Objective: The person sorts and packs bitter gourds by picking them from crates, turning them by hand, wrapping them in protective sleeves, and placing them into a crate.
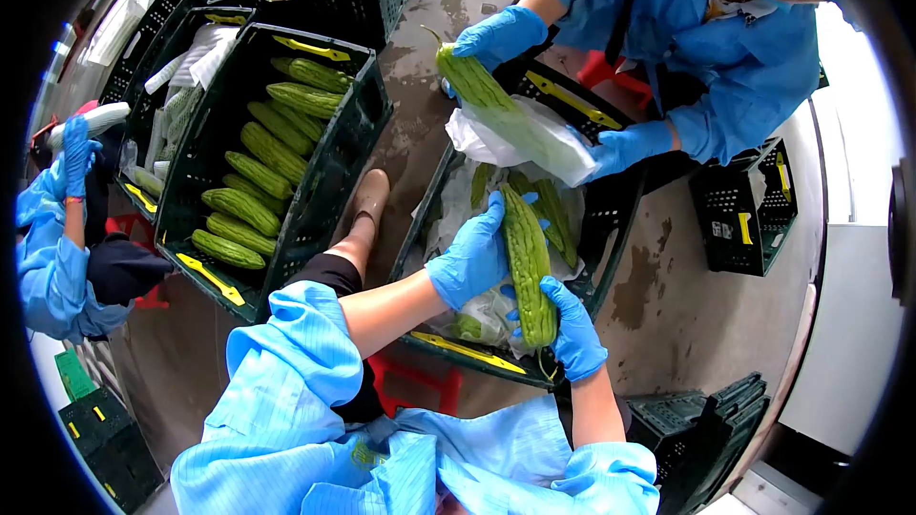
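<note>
A long green bitter gourd point(528, 272) is held between my two blue-gloved hands, above a dark crate point(465, 355) with white wrapping and more gourds in it. My left hand point(474, 253) grips the gourd's upper part from the left side. Lower down on the right, my right hand point(572, 332) is closed round its bottom end. Across the same crate, a co-worker's gloved hands hold another gourd point(482, 86), partly inside a white sleeve point(549, 145).
On the left stands a large crate point(377, 119) with several rows of bitter gourds. Further crates stand behind it and at the right point(744, 205). Another person point(62, 257) holds a wrapped item at far left. Folded crates point(711, 434) lie at lower right; a red stool point(420, 383) is below.
</note>
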Tool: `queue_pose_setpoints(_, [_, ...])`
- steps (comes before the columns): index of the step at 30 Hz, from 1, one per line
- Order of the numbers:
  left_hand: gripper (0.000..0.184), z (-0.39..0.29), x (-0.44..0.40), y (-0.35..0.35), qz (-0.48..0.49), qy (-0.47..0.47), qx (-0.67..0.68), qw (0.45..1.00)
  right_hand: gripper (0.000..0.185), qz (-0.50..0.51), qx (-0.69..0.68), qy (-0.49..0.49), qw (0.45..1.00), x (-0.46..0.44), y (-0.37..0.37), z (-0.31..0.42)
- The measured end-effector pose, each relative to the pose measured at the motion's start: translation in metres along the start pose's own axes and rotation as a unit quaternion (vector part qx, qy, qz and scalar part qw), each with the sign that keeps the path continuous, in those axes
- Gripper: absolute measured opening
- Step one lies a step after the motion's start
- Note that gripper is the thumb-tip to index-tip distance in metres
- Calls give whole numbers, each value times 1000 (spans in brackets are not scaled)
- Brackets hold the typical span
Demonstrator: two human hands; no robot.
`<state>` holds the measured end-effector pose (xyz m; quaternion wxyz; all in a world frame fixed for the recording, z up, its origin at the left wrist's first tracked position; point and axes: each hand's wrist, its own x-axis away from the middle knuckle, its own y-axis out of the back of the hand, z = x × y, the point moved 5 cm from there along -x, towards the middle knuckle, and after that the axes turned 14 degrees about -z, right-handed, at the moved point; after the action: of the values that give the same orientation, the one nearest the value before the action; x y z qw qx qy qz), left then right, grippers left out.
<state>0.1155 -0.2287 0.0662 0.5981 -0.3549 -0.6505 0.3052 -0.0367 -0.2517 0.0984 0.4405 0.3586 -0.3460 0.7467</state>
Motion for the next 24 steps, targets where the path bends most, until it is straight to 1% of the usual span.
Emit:
queue_pose_setpoints(2, [61, 1, -1, 1, 6, -20, 17, 1000, 48, -12, 3, 31, 999, -7, 7, -1])
queue_pose_setpoints(3, [60, 0, 0, -1, 9, -30, 26, 999, 47, -29, 29, 63, 997, -7, 9, 1])
queue_pose_setpoints(6, [56, 1, 4, -3, -1, -20, 36, 999, 47, -37, 32, 69, 996, -5, 8, 4])
queue_pose_setpoints(9, [56, 0, 7, -7, 29, 0, 78, 997, 46, -34, 42, 70, 996, 0, 3, 10])
queue_pose_setpoints(12, [56, -2, 9, -11, 54, -4, 90, 994, 49, -14, 47, 73, 996, -7, 7, 10])
queue_pose_setpoints(15, [59, -2, 7, -10, 81, -16, 28, 996, 49, -22, 38, 75, 996, -4, 5, 15])
queue_pose_setpoints(18, [59, -2, 11, -15, 79, -33, -67, 994, 49, -12, 35, 58, 998, -6, 12, 16])
queue_pose_setpoints(21, [57, -2, 11, -19, 72, -31, -84, 993, 50, -13, 39, 69, 997, -7, 13, 17])
queue_pose_setpoints(24, [55, -2, 9, -20, 75, -34, -96, 992, 58, -23, 59, 76, 995, -6, 13, 17])
